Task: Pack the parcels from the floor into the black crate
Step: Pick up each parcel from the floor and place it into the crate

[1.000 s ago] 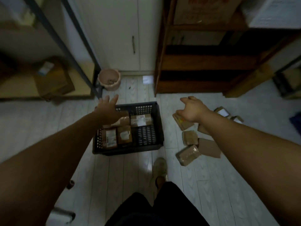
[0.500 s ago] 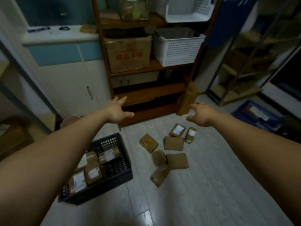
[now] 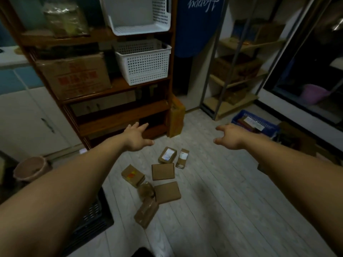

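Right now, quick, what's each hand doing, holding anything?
Left hand: open, fingers spread, holding nothing.
Right hand: open, fingers loosely bent, holding nothing.

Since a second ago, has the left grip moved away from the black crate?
Yes. It was above the black crate; now the left grip is off it, out beyond the parcels, near the wooden shelf.

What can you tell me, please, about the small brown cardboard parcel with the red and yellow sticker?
The small brown cardboard parcel with the red and yellow sticker is a low box lying flat on the pale plank floor, skewed to the planks, at the left edge of the cluster. Its near corner seems to meet a shiny film-wrapped parcel. The left hand and right hand do not touch it.
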{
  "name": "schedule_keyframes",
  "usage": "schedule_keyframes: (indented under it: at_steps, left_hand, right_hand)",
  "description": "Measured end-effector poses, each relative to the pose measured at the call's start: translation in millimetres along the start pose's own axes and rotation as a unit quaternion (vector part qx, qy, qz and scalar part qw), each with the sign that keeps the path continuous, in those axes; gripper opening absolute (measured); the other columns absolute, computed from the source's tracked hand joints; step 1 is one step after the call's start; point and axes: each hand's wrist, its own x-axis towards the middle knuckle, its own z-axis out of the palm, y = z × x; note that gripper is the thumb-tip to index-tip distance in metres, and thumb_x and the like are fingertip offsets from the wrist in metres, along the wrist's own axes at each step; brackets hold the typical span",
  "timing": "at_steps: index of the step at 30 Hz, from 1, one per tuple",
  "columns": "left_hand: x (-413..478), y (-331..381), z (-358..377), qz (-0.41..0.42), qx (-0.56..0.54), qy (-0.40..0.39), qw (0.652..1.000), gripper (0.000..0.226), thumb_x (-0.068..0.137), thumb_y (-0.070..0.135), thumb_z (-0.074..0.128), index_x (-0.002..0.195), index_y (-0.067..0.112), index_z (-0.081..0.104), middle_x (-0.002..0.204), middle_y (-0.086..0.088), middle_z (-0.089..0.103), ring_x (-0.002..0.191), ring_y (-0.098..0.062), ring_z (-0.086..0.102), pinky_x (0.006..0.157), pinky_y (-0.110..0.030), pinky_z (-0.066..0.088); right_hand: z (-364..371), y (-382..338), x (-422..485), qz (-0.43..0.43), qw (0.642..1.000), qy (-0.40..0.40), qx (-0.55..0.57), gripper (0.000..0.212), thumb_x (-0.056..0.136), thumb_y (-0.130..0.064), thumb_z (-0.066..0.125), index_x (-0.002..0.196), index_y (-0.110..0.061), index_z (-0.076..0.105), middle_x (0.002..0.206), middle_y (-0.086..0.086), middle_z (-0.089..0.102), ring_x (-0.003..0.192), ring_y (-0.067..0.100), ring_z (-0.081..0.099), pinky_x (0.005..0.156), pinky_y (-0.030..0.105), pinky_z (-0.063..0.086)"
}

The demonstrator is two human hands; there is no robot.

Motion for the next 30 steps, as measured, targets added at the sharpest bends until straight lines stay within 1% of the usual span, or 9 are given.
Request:
schedule_keyframes:
  at_steps: [5, 10, 14, 18, 21, 24, 26, 28, 30]
  left_hand:
    - [58.8, -0.3, 5.5, -0.021, 0.016, -0.015, 1.0, 0.081, 0.09, 0.052, 0.051, 0.151, 0.031, 0.003, 0.16, -0.005, -0.004, 0.146, -0.032, -0.006, 0.118, -0.047, 0.006]
    - [145.2, -2.1, 17.0, -0.033, 0.001, -0.045, 0.998, 0.079, 0.091, 0.051, 0.049, 0.151, 0.029, 0.003, 0.16, -0.006, -0.004, 0.146, -0.032, -0.006, 0.117, -0.047, 0.005]
    - [203.4, -1.6, 33.3, -0.053, -0.005, -0.082, 0.995, 0.081, 0.09, 0.053, 0.049, 0.152, 0.027, 0.003, 0.16, -0.008, -0.003, 0.146, -0.033, -0.003, 0.118, -0.047, 0.007]
    - [244.1, -15.2, 54.6, -0.066, -0.017, -0.127, 0.99, 0.083, 0.09, 0.054, 0.049, 0.152, 0.025, 0.002, 0.16, -0.01, -0.002, 0.146, -0.033, -0.002, 0.118, -0.05, 0.01]
    - [267.8, -27.8, 74.3, -0.09, -0.032, -0.139, 0.986, 0.081, 0.092, 0.05, 0.048, 0.152, 0.021, 0.002, 0.16, -0.012, 0.0, 0.147, -0.031, -0.002, 0.119, -0.045, 0.009]
    - [299.2, -45.0, 100.0, -0.132, -0.058, -0.138, 0.98, 0.08, 0.092, 0.048, 0.05, 0.152, 0.02, 0.004, 0.159, -0.012, 0.003, 0.147, -0.029, -0.001, 0.119, -0.043, 0.009]
    - [325.2, -57.2, 121.6, -0.158, -0.073, -0.135, 0.975, 0.08, 0.091, 0.048, 0.05, 0.152, 0.02, 0.006, 0.159, -0.011, 0.004, 0.147, -0.03, 0.0, 0.119, -0.046, 0.011]
    - [353.9, -68.5, 146.8, -0.178, -0.079, -0.132, 0.972, 0.075, 0.091, 0.047, 0.05, 0.151, 0.017, 0.015, 0.159, -0.009, 0.007, 0.147, -0.03, 0.002, 0.118, -0.047, 0.012]
    - [386.5, -80.0, 177.4, -0.199, -0.097, -0.121, 0.968, 0.072, 0.091, 0.045, 0.052, 0.149, 0.014, 0.023, 0.159, -0.009, 0.012, 0.146, -0.031, 0.008, 0.118, -0.047, 0.013]
  right_hand:
    - [6.6, 15.5, 57.0, -0.01, 0.999, -0.032, 0.005, 0.067, 0.093, -0.047, 0.051, 0.15, -0.023, 0.026, 0.156, 0.01, 0.023, 0.14, 0.03, 0.03, 0.113, 0.041, 0.03]
    - [8.5, 27.8, 133.0, -0.007, 0.997, -0.08, -0.008, 0.069, 0.093, -0.049, 0.05, 0.151, -0.021, 0.023, 0.157, 0.01, 0.019, 0.141, 0.029, 0.027, 0.114, 0.037, 0.027]
    - [10.5, 38.4, 193.8, 0.009, 0.992, -0.124, 0.004, 0.069, 0.094, -0.048, 0.05, 0.151, -0.02, 0.023, 0.157, 0.011, 0.018, 0.141, 0.029, 0.028, 0.113, 0.035, 0.027]
    - [26.7, 35.5, 253.3, 0.002, 0.985, -0.169, 0.021, 0.072, 0.094, -0.049, 0.05, 0.152, -0.018, 0.021, 0.157, 0.01, 0.019, 0.141, 0.027, 0.028, 0.112, 0.029, 0.025]
    - [49.7, 26.1, 298.6, -0.03, 0.976, -0.215, 0.019, 0.068, 0.096, -0.045, 0.049, 0.151, -0.014, 0.022, 0.155, 0.013, 0.023, 0.14, 0.026, 0.029, 0.111, 0.029, 0.025]
    - [74.9, 10.0, 347.6, -0.07, 0.967, -0.245, 0.006, 0.052, 0.098, -0.033, 0.048, 0.143, -0.009, 0.037, 0.145, 0.016, 0.041, 0.13, 0.03, 0.043, 0.101, 0.031, 0.037]
    - [100.6, 1.5, 386.6, -0.097, 0.963, -0.253, 0.0, 0.053, 0.096, -0.035, 0.05, 0.143, -0.012, 0.038, 0.144, 0.016, 0.043, 0.128, 0.031, 0.045, 0.102, 0.035, 0.038]
    - [137.1, -0.8, 432.3, -0.124, 0.957, -0.263, 0.0, 0.056, 0.095, -0.038, 0.051, 0.143, -0.013, 0.037, 0.144, 0.015, 0.043, 0.129, 0.032, 0.044, 0.104, 0.038, 0.037]
    - [176.4, -1.1, 477.8, -0.153, 0.944, -0.291, -0.007, 0.054, 0.098, -0.036, 0.048, 0.144, -0.012, 0.035, 0.147, 0.014, 0.04, 0.131, 0.03, 0.042, 0.105, 0.036, 0.035]
